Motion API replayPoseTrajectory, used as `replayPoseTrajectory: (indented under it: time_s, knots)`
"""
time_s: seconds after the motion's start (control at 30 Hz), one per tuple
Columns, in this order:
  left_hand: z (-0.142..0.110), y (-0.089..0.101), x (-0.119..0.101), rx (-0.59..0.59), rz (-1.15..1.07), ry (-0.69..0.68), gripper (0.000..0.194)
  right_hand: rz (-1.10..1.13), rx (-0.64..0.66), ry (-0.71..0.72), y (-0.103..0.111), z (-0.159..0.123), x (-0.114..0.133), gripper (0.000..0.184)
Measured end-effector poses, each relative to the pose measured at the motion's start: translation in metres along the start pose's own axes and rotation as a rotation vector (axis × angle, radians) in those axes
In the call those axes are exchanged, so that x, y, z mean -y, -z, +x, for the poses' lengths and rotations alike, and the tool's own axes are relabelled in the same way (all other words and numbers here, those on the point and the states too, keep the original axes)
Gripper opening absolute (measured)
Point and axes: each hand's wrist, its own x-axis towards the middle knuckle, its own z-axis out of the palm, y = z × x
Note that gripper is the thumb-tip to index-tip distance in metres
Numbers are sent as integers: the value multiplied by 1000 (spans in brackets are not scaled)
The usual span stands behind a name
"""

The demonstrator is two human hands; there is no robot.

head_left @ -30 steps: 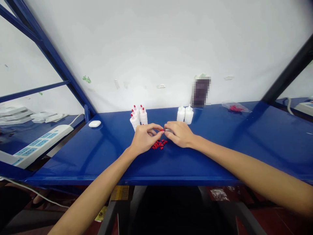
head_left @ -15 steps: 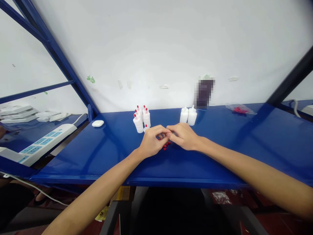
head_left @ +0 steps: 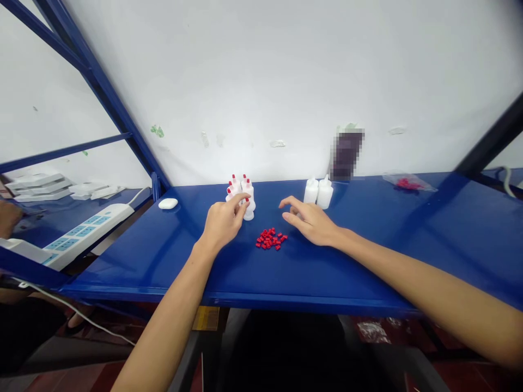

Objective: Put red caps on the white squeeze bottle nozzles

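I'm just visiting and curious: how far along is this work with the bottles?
Several red-tipped bottles look done, standing grouped. At the fingertips of the left hand is a red-tipped white piece, though the grip is unclear. The right hand looks empty. Apparently left: two bottles without red tips, and loose red pieces on the table.

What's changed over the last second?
The left hand has parted from the right hand and moved left to the red-tipped bottles; its grip there is unclear. The right has opened, visibly empty. The two bottles without red tips stayed put.
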Motion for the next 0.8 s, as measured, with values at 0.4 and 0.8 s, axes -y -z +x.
replayPoseTrajectory:
  time_s: [0.4, 0.8]
  knots:
    - [0, -10, 0, 33, 213, 107, 34, -67, 55, 13, -1, 0, -1, 31]
    - [3, -16, 0, 142, 275, 147, 37, -100, 100, 15, 0, 0, 4, 32]
